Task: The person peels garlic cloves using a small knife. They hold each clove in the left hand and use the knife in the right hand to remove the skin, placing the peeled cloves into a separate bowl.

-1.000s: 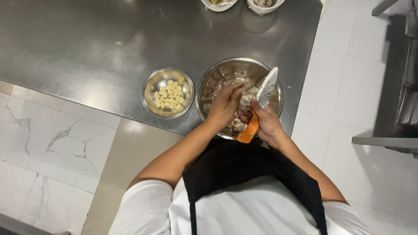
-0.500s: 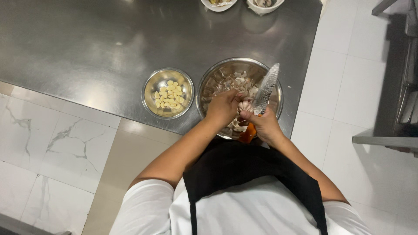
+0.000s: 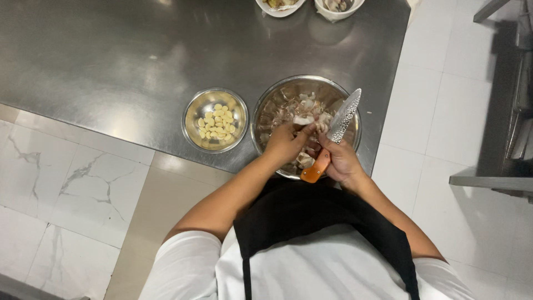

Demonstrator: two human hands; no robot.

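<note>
You are peeling a garlic piece (image 3: 308,129) over the large steel bowl (image 3: 266,111) of skins.

Your left hand (image 3: 286,143) is pinching it; your right hand (image 3: 341,161) is gripping the orange-handled knife (image 3: 333,136), whose blade has tilted nearer the piece than a second ago. A small bowl of peeled cloves (image 3: 215,119) is sitting just left on the desk (image 3: 111,55).

Left hand (image 3: 284,143) pinches a garlic piece (image 3: 304,119) over the large steel bowl (image 3: 277,91) of skins. Right hand (image 3: 341,161) grips an orange-handled knife (image 3: 333,136), blade angled up just beside the left fingers (image 3: 302,131). Small bowl (image 3: 191,111) of peeled cloves (image 3: 215,122) stands left of them on the bench (image 3: 111,55).
</note>
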